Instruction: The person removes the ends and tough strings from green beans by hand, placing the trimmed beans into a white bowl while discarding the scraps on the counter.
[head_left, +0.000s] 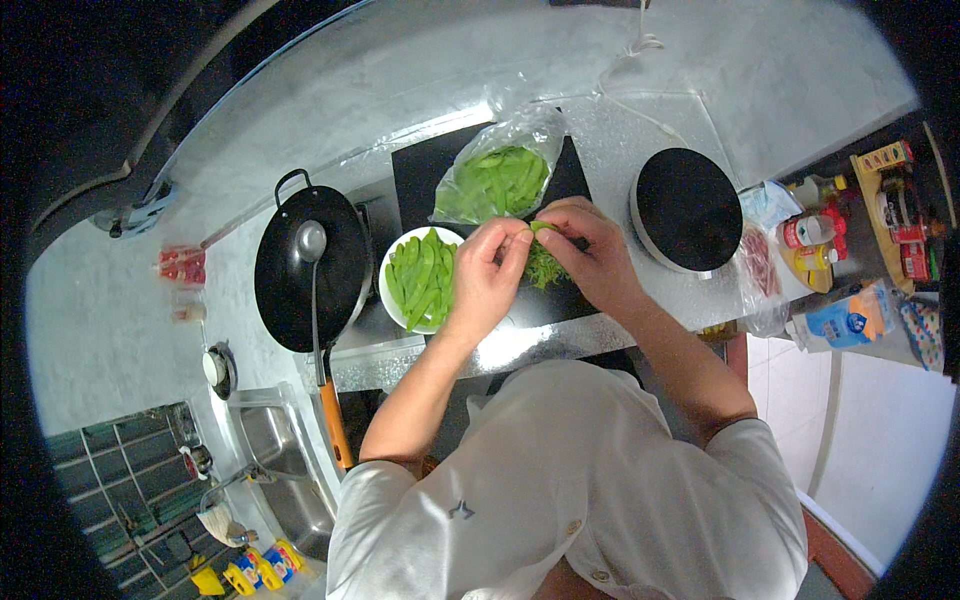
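A green snow pea pod is pinched at its tip by my left hand. Thumb and fingers of my right hand grip the same pod, and partly hide it. Below the two hands, a small heap of green trimmings lies on a black panel. To the left of my left hand stands a white bowl filled with flat green pods. Behind my hands, an open clear plastic bag holds more green pods.
A black wok with a metal ladle in it stands left, its orange handle jutting towards me. Further left is a steel sink. On the right are a round black-topped appliance, bagged meat and several condiment bottles.
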